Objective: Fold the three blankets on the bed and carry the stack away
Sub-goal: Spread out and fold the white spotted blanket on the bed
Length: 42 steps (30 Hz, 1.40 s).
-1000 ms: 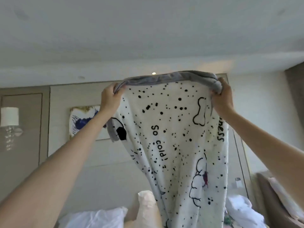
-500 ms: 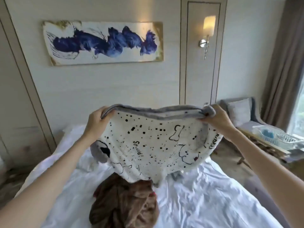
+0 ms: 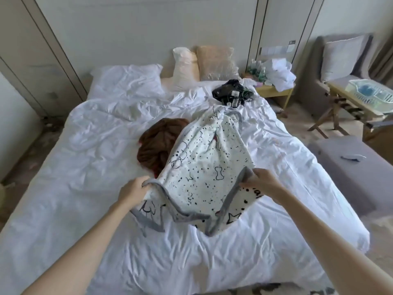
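1. The left hand [image 3: 133, 191] grips one corner of the grey-trimmed near edge of the spotted blanket [image 3: 204, 158], and the right hand [image 3: 263, 180] grips the opposite corner. Each corner is pinched between thumb and curled fingers. Nothing else is held.
2. Risk, uneven fold: the edge between the hands sags in a loop, and a flap of trim hangs below it onto the bed [image 3: 74, 188]. If the blanket is laid down like this, creases are likely to be trapped and the corners mismatched.
3. Risk, snagging: the far end of the blanket is bunched well beyond the right hand, near a pile of black items [image 3: 231, 93] with cables. A pull toward the body could drag them along. Whether they touch the blanket cannot be told.
4. Risk, disturbance: the blanket is draped partly over a crumpled brown blanket [image 3: 157, 143] beyond the left hand. The brown blanket may be dragged when the spotted one is pulled flat.
5. Position: the spotted blanket runs from both hands away across the bed and narrows toward its far end. The brown blanket is touched by neither hand.
6. A third blanket is not identified with certainty. A patterned cloth [image 3: 274, 288] below the right forearm, at the near edge of view, may be it.
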Each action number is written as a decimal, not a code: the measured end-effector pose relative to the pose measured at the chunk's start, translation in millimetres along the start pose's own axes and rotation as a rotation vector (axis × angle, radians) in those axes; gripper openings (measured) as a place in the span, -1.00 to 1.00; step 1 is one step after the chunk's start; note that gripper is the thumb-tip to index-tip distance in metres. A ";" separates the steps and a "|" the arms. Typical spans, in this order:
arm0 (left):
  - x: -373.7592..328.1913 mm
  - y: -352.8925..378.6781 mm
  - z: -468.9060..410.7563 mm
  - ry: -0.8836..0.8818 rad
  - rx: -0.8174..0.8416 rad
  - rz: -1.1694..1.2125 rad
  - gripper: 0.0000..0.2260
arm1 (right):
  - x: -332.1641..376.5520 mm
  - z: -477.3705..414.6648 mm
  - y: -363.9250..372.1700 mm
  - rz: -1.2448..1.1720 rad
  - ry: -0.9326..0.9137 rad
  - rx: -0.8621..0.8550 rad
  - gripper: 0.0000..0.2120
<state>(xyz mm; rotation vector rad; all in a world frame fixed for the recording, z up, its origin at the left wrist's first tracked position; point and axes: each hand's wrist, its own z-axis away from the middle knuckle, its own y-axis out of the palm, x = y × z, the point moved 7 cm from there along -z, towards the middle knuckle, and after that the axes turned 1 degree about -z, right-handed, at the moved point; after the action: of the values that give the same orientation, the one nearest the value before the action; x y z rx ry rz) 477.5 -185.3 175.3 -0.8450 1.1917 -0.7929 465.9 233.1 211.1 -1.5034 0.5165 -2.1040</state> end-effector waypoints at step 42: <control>-134.6 -106.2 46.0 0.298 -0.041 0.890 -0.75 | 126.5 -24.8 114.8 0.191 -0.634 -0.043 -0.43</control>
<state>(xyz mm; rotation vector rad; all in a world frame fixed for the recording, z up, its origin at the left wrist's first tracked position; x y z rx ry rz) 488.6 -111.6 336.4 -0.1592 1.6619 -0.1546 429.0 66.1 233.8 -1.9369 0.4387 -1.3720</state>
